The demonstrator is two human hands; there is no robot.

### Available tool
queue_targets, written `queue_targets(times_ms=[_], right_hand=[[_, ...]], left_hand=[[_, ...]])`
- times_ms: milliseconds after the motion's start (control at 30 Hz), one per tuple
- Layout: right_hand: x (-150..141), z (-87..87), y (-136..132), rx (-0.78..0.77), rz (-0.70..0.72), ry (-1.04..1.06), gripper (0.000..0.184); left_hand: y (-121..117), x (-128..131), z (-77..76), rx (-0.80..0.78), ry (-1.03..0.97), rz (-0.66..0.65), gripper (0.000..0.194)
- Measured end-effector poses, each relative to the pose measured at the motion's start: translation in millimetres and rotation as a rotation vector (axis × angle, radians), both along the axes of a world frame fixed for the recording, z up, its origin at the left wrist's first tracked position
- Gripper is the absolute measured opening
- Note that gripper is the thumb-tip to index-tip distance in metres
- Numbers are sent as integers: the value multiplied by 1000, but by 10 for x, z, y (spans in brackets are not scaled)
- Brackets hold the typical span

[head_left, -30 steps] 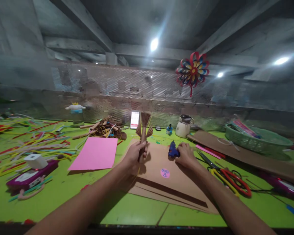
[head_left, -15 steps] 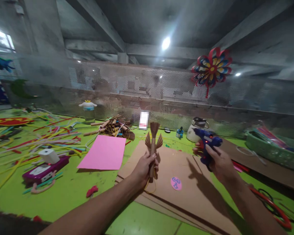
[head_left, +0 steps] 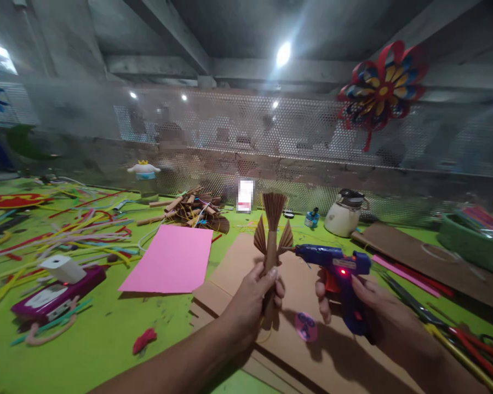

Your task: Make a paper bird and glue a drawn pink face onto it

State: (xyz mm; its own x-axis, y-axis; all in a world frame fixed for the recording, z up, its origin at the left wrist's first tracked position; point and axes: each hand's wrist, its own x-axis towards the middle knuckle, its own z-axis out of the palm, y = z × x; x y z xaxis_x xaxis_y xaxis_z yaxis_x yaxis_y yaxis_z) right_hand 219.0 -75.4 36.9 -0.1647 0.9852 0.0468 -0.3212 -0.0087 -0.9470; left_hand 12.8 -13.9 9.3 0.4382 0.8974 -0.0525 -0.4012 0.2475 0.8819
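My left hand (head_left: 257, 298) is wrapped round the lower tube of a brown paper figure (head_left: 272, 241), held upright with a pleated fan on top and a smaller pleated fan on each side. In my right hand (head_left: 378, 301) is a blue hot glue gun (head_left: 332, 260) with a red trigger and a lit red light. Its nozzle points left, close to the figure's right-hand fan; whether they touch I cannot tell. Below, a round pink sticker with a drawn face (head_left: 306, 326) lies on brown cardboard sheets (head_left: 230, 273). A thin yellow string hangs under my left hand.
Left of the cardboard lie a pink paper sheet (head_left: 170, 260), a purple power strip (head_left: 57, 293) and scattered coloured stems. Behind are a pile of brown paper pieces (head_left: 195, 210), a blue bottle (head_left: 311, 219) and a white jug (head_left: 345, 213). Scissors (head_left: 419, 306) and a green basket (head_left: 472, 241) are at right.
My right hand has lifted the glue gun off the cardboard and turned its nozzle left toward the paper figure. My left hand keeps holding the figure. The camera view has shifted.
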Motion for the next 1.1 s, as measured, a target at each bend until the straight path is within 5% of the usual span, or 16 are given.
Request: queue_targets(times_ms=[333,1100], right_hand=[[75,-142,108,-31,-20,-234,55],[47,-117,93,-57,-106,-254,51]], left_hand=[[-39,29,-16,-28,2,-47,28],[-93,45,-23,-58,19,-98,24]])
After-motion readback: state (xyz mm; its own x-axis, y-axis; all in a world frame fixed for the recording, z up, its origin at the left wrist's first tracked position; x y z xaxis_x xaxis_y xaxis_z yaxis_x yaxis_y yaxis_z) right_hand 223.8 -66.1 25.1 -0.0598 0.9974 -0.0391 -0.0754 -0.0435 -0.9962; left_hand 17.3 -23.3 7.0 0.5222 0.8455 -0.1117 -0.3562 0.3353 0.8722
